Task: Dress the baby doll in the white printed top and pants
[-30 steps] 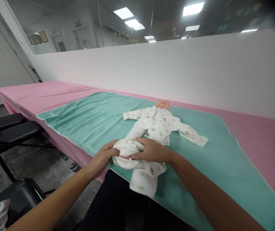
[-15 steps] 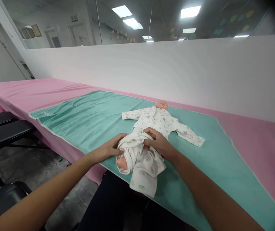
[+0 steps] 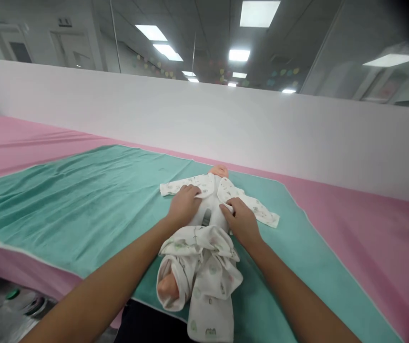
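A baby doll (image 3: 219, 170) lies on its back, head toward the wall, in a white printed baby shirt (image 3: 236, 192) whose front is spread open over its white torso. My left hand (image 3: 185, 206) pinches the left front flap of the shirt. On the opposite side, my right hand (image 3: 242, 222) holds the right flap between thumb and fingers. White printed baby pants (image 3: 208, 247) lie bunched over the doll's legs. One foot (image 3: 168, 287) shows inside the rolled leg opening, while the other pant leg lies flat toward me, its foot hidden. A grey patch (image 3: 206, 217) marks the doll's belly.
Beneath the doll a green towel (image 3: 83, 209) covers part of a pink tablecloth (image 3: 362, 214). A white wall (image 3: 154, 114) with glass above it runs along the table's far edge. The table's near edge lies close to my lap.
Both hands have moved from the pants up to the shirt, whose front flaps are now parted, baring the torso. The pants are let go. The view has turned right.
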`<state>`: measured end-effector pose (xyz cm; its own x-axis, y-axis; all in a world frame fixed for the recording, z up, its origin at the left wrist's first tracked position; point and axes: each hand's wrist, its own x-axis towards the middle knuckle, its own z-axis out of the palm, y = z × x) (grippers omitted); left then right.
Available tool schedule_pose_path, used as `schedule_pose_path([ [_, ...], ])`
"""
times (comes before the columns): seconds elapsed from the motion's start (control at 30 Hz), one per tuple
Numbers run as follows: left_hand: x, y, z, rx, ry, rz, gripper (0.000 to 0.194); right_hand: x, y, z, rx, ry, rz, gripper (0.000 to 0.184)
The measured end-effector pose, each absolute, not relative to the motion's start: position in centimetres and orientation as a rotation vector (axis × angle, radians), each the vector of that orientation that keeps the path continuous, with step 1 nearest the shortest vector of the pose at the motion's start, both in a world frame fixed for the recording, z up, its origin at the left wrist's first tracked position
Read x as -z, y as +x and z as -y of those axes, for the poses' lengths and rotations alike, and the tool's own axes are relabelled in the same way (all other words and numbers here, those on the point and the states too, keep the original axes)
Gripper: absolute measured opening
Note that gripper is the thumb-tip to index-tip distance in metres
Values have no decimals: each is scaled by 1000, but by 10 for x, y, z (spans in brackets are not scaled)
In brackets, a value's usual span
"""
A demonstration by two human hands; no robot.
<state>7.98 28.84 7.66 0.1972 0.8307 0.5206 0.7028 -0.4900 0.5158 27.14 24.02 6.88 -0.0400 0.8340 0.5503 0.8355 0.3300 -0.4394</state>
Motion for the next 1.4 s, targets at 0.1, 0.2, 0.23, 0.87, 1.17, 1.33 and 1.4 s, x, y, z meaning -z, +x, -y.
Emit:
schedule_pose_path([
  [0.1, -71, 56, -304, -1378, 1893, -1556, 23, -71, 281, -243, -111, -1531, 1647, 32],
  [0.2, -61, 22, -322, -1518, 1490, -1697, 19, -68, 308, -239, -236, -1511, 1319, 37],
  [0.23, -56, 13, -327, -1528, 1381, -1747, 17, -65, 320, -235, -272, -1518, 1231, 39],
  [0.87, -79, 33, -278, -720, 1716, -734, 30, -68, 273, -157, -712, -1494, 1615, 20],
  [1.17, -93, 34, -261, -278, 2049, -606, 27, -87, 257, -157, -757, -1411, 1931, 38],
  [1.33, -102, 27, -253, -155, 2102, -487, 23, -78, 256, -169, -802, -1378, 1737, 26],
  [1.4, -105, 25, -251, -157, 2119, -471, 20, -80, 251, -174, -804, -1410, 1757, 27],
])
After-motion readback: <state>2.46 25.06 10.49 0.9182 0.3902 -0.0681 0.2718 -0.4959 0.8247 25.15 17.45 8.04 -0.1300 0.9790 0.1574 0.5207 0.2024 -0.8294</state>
